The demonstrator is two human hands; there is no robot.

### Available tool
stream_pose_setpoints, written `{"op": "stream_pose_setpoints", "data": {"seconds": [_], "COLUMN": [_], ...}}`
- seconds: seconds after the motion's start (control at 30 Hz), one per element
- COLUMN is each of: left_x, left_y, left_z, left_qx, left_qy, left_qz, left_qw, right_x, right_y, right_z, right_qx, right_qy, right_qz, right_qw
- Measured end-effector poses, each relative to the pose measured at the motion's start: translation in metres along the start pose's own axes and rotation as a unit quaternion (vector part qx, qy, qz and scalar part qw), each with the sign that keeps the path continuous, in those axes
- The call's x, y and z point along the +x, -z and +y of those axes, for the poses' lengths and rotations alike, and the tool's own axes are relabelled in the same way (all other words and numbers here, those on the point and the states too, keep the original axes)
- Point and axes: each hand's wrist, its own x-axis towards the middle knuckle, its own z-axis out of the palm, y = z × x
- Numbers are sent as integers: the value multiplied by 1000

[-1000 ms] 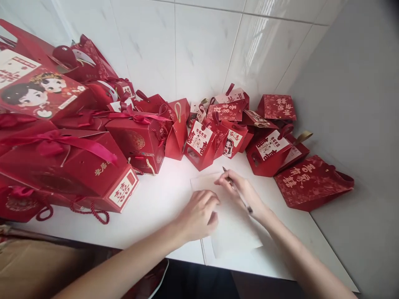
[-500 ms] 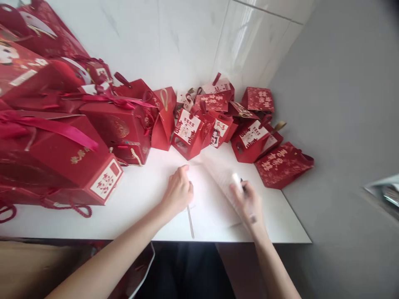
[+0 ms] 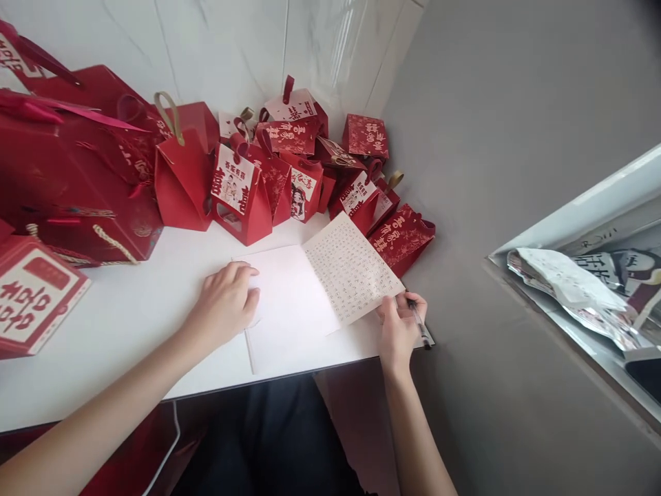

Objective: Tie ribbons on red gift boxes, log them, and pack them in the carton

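Observation:
An open notebook (image 3: 289, 289) lies in front of me on the white table. Its left page is blank white. The other leaf (image 3: 356, 272), covered in rows of small handwriting, slants out to the right. My left hand (image 3: 230, 296) rests on the notebook's left edge, fingers loosely bent and thumb apart. At the lower right corner of the written leaf, my right hand (image 3: 400, 324) has its thumb and finger against the paper. A dark-tipped pen (image 3: 419, 322) is tucked in that same hand, tip pointing down toward the table edge.
Several red gift boxes (image 3: 242, 193) with ribbon handles stand along the back of the white table (image 3: 155, 324). Larger red boxes (image 3: 93, 165) crowd the left. A grey wall (image 3: 465, 207) borders the right, with a shelf (image 3: 573, 337) holding packets.
The view has turned right. The blurred leaf now lies spread to the right, its writing visible. My left hand has loosened from a fist; my right hand is at the leaf's corner.

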Motion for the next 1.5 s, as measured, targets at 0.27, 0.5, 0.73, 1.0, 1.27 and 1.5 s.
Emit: {"op": "stream_pose_setpoints", "data": {"seconds": [0.27, 0.5, 0.73, 1.0, 1.27, 1.5], "left_x": [2, -18, -50, -50, -48, -47], "left_y": [-2, 8, 17, 8, 3, 1], "left_z": [-2, 11, 29, 29, 31, 31], "left_qx": [-11, -97, -55, -68, -44, -1], "left_qy": [3, 26, -39, -16, 4, -24], "left_qz": [3, 20, -54, 11, 55, 59], "left_qw": [1000, 995, 996, 997, 998, 998], "right_x": [2, -24, -15, -8, -24, -24], "right_y": [4, -2, -44, -166, -179, -180], "right_z": [-2, -18, -46, -1, 16, 17], "right_qx": [28, -104, -74, -85, -166, -220], "right_qy": [-22, 165, 153, -32, -8, 14], "right_qz": [-27, -319, -589, -508, -447, -456], "right_qw": [999, 927, 790, 857, 879, 862]}}
